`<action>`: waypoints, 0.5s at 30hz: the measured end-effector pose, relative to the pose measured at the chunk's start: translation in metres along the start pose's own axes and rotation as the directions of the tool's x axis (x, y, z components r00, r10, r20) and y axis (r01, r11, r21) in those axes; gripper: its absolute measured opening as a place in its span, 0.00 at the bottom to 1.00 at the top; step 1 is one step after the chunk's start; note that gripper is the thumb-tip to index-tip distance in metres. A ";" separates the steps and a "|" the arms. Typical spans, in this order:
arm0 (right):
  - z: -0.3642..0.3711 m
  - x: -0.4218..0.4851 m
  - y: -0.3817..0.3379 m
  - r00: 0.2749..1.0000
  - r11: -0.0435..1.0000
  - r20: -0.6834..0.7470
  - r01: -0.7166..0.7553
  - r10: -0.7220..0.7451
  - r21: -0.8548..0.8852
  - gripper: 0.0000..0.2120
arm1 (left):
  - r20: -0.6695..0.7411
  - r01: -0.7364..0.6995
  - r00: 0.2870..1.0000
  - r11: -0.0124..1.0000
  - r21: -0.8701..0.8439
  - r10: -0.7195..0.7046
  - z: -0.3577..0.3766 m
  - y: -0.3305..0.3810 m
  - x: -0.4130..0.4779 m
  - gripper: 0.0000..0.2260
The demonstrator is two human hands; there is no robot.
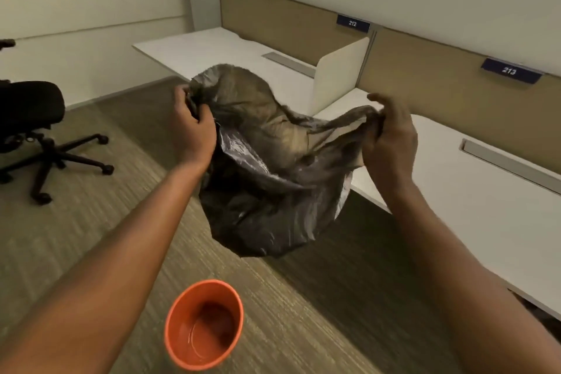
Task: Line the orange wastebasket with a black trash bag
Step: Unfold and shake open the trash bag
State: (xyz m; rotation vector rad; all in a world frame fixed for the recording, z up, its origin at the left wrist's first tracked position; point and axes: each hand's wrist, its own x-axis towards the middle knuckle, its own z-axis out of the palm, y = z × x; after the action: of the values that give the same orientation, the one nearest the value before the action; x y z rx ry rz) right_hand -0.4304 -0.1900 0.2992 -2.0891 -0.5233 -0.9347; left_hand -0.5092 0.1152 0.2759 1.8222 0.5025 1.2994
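Observation:
A black trash bag [267,185] hangs in the air in front of me, puffed out with its mouth spread wide. My left hand [192,127] grips the bag's rim on the left and my right hand [390,138] grips the rim on the right. The orange wastebasket [182,337] stands upright on the carpet below, near the bottom of the view and under my left forearm. Nothing lies inside it. The bag's bottom hangs well above and beyond the basket, not touching it.
White desks [485,222] with tan divider panels run along the right, labelled 212 [352,23] and 213 [509,71]. A black wheeled office chair [33,130] stands at the left. Striped carpet [91,237] covers the floor between them.

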 end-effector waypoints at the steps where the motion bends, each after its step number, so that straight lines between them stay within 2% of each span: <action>1: 0.001 -0.022 0.000 1.000 1.000 0.009 0.024 -0.024 0.018 0.16 | 0.032 -0.076 0.997 0.996 0.044 0.074 -0.002 -0.007 -0.011 0.12; 2: 0.004 -0.051 0.004 0.992 0.999 0.122 0.023 -0.026 0.024 0.19 | 0.143 -0.142 0.982 0.982 0.122 0.125 -0.005 -0.022 -0.029 0.13; 3: 0.007 -0.085 0.011 0.941 1.000 0.338 0.016 -0.011 -0.014 0.23 | 0.324 -0.198 0.938 0.958 0.208 0.123 -0.009 -0.041 -0.049 0.14; 4: 0.011 -0.120 0.021 0.800 0.994 0.600 0.052 0.018 -0.100 0.25 | 0.537 -0.244 0.842 0.926 0.287 0.056 -0.014 -0.064 -0.071 0.14; 5: 0.014 -0.155 0.034 0.587 0.975 0.806 0.132 0.068 -0.178 0.26 | 0.714 -0.277 0.696 0.890 0.363 -0.076 -0.022 -0.089 -0.093 0.14; 6: 0.016 -0.185 0.048 0.403 0.956 0.904 0.181 0.142 -0.231 0.26 | 0.798 -0.295 0.565 0.852 0.433 -0.211 -0.031 -0.109 -0.113 0.14; 7: 0.016 -0.206 0.060 0.317 0.949 0.923 0.153 0.216 -0.275 0.25 | 0.798 -0.273 0.516 0.824 0.497 -0.311 -0.041 -0.125 -0.127 0.15; 8: 0.016 -0.217 0.069 0.307 0.948 0.909 0.058 0.282 -0.313 0.24 | 0.748 -0.190 0.542 0.811 0.553 -0.383 -0.047 -0.135 -0.134 0.15; 10: 0.018 -0.219 0.079 0.369 0.921 0.846 -0.109 0.386 -0.373 0.22 | 0.598 0.039 0.635 0.794 0.607 -0.489 -0.047 -0.140 -0.134 0.14; 12: 0.023 -0.212 0.080 0.438 0.902 0.789 -0.227 0.431 -0.366 0.18 | 0.469 0.242 0.678 0.774 0.585 -0.566 -0.035 -0.130 -0.127 0.12; 14: 0.028 -0.199 0.078 0.410 0.875 0.781 -0.330 0.471 -0.355 0.15 | 0.406 0.484 0.633 0.747 0.456 -0.659 -0.019 -0.114 -0.120 0.10; 15: 0.031 -0.193 0.077 0.356 0.864 0.800 -0.343 0.484 -0.370 0.15 | 0.403 0.619 0.576 0.702 0.352 -0.711 -0.011 -0.105 -0.118 0.09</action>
State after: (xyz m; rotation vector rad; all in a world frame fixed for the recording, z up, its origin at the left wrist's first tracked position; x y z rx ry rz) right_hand -0.4937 -0.2236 0.1019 -2.5575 -0.3628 0.5430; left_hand -0.5507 0.0965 0.1239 1.7462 0.9110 0.2185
